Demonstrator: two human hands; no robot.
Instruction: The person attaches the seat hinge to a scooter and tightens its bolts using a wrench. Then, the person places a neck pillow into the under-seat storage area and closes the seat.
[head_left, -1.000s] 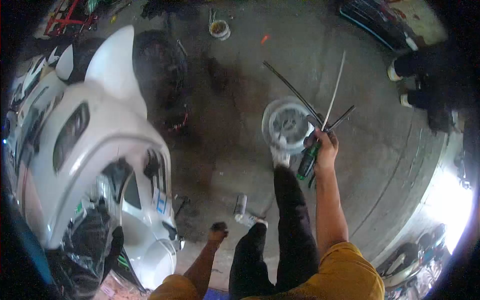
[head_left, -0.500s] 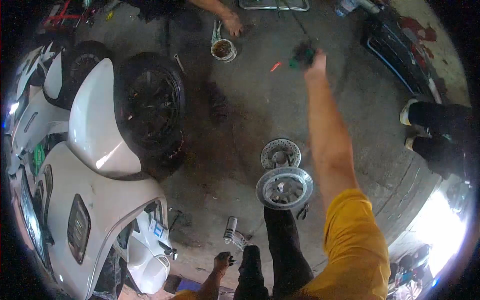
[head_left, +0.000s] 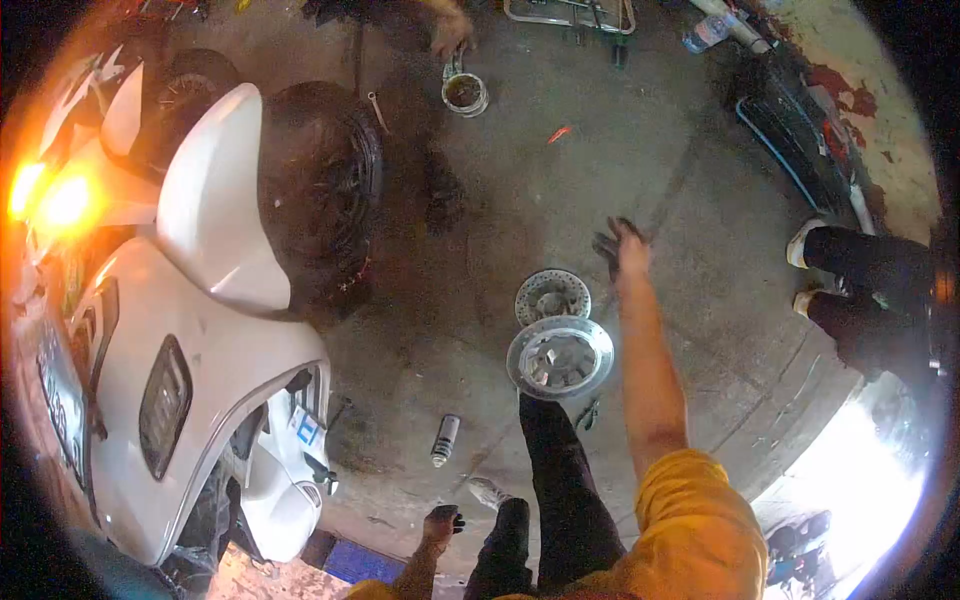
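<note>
My right hand (head_left: 624,248) reaches out over the concrete floor (head_left: 560,200), fingers spread and darkened, holding nothing. Below and left of it lie a perforated disc (head_left: 528,300) and a larger shiny metal wheel part (head_left: 520,365), overlapping in view near my leg. Near my left knee, my left hand (head_left: 441,524) hangs with curled, dark fingers; whether anything is inside them is too small to tell. A spray can (head_left: 446,440) lies above it, and pliers (head_left: 588,414) lie right of the metal wheel part.
A white motorcycle (head_left: 230,370) with a glowing orange light fills the left, beside a black wheel (head_left: 365,170). Another person's hand (head_left: 453,35) is near a cup (head_left: 465,93) at the top. Another person's legs (head_left: 870,255) are at right. A bottle (head_left: 706,34) lies at upper right.
My right hand has let go of a dark green object and drawn back towards me. The dark green object now stands farther up, near the metal frame. The motorcycle's orange light has come on.
</note>
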